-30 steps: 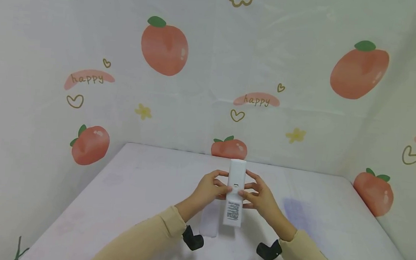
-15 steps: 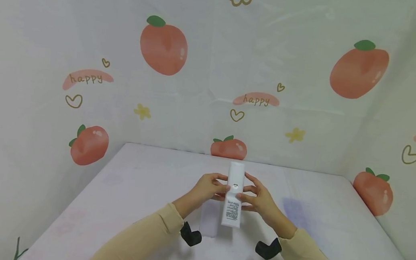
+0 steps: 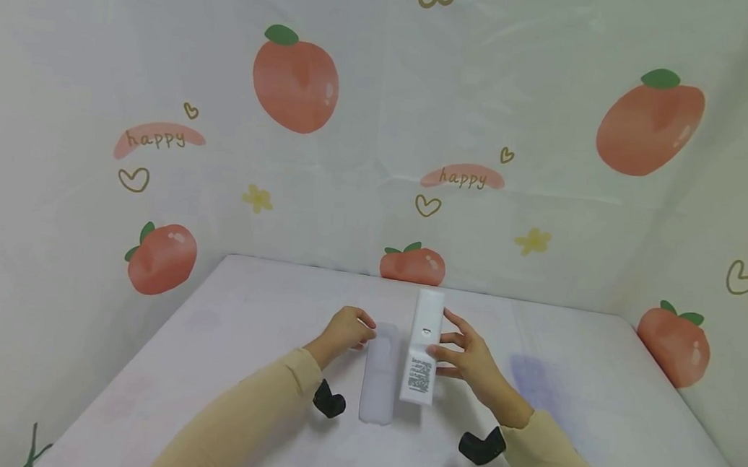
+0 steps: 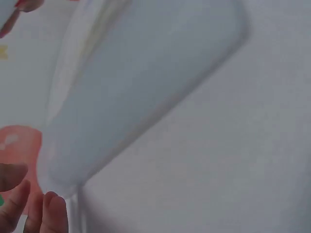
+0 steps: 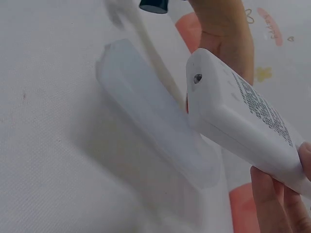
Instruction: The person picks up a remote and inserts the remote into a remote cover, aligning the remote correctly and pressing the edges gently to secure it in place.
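Observation:
My right hand point(image 3: 472, 356) holds a white remote control point(image 3: 423, 349) above the table, thumb on its back and fingers along the right side. That back carries a small latch and a dark printed label. In the right wrist view, a small dark hole shows in the end of the remote control point(image 5: 243, 111). Left of it lies a translucent pale cover point(image 3: 379, 378), long and narrow, on the table. Loosely bent, my left hand point(image 3: 344, 333) is at the cover's far end and holds nothing. Whether its fingertips touch the cover point(image 4: 131, 87) I cannot tell.
A white cloth covers the table point(image 3: 260, 370), with a purple patch point(image 3: 536, 382) on the right. Behind stands a white curtain point(image 3: 351, 188) printed with peaches. Black wrist devices hang under both forearms, such as the left wrist device point(image 3: 329, 400).
My left hand has let go of the remote control and moved left to the cover, which now shows in full. The right hand stays nearly in place with the remote control, now slightly tilted.

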`<state>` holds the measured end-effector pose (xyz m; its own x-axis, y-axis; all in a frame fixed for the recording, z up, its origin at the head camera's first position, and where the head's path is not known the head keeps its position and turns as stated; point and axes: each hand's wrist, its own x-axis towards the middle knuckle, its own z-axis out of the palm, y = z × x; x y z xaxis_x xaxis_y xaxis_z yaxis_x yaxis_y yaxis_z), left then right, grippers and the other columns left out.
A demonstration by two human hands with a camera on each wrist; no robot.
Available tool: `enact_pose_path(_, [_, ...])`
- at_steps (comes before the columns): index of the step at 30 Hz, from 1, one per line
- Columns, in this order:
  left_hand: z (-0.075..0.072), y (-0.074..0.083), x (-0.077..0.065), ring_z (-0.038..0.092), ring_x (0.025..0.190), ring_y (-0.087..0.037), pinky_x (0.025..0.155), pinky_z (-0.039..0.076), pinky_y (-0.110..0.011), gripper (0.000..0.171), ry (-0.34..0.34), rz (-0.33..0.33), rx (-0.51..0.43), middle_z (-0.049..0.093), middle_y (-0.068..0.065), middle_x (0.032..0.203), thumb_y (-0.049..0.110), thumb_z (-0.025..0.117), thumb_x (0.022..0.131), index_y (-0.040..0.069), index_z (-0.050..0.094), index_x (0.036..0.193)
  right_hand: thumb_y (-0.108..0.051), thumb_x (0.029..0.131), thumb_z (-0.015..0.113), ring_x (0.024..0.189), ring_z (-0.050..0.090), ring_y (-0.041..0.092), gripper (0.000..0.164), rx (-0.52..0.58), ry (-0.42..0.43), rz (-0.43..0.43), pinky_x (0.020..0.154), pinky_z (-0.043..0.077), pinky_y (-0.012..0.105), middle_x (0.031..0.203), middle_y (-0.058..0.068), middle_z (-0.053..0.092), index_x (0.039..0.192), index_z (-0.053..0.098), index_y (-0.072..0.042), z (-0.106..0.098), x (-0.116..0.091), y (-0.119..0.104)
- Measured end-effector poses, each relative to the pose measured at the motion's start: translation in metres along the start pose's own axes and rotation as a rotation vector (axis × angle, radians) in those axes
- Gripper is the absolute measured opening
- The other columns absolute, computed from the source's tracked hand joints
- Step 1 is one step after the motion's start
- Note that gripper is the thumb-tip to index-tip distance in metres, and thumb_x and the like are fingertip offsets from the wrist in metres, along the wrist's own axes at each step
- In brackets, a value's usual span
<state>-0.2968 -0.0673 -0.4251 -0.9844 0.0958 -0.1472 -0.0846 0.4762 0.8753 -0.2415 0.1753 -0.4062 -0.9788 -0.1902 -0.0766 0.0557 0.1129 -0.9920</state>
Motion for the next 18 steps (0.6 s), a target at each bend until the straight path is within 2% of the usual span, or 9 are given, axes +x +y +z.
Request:
enact_pose_path(4, [0.007,-0.008,-0.003,0.054,0.058,-0.012,0.052,0.048,-0.021,0.018,0.019,-0.008,0.079,0.058,-0.004,0.070,0.010,0.078,0.078,0.002,0.063,0.086,-0.007,0.085,0.074,0.091,0.065,0.020,0.084,0.005,-0.008,-0.006,0.078,0.058,0.045,0.113,0.015,0.059,0.153,0.025,-0.013,0.000,0.000,0.001])
enact_pose_path(9, [0.012,-0.012,-0.005,0.051,0.054,-0.012,0.050,0.043,-0.021,0.027,0.038,-0.017,0.095,0.053,-0.002,0.065,0.014,0.081,0.076,0.004,0.057,0.082,-0.007,0.084,0.074,0.091,0.065,0.020,0.084,0.001,0.005,0.000,0.078,0.058,0.045,0.113,0.016,0.059,0.153,0.026,-0.014,0.002,0.002,0.002])
enact_pose_path(18, [0.015,-0.018,-0.003,0.055,0.055,-0.013,0.050,0.051,-0.023,0.024,0.039,-0.012,0.059,0.055,-0.006,0.068,0.005,0.079,0.075,0.002,0.056,0.081,-0.011,0.087,0.072,0.093,0.064,0.022,0.081,-0.021,0.044,0.009,0.079,0.058,0.046,0.121,0.022,0.056,0.153,0.025,-0.015,0.011,0.010,-0.001])
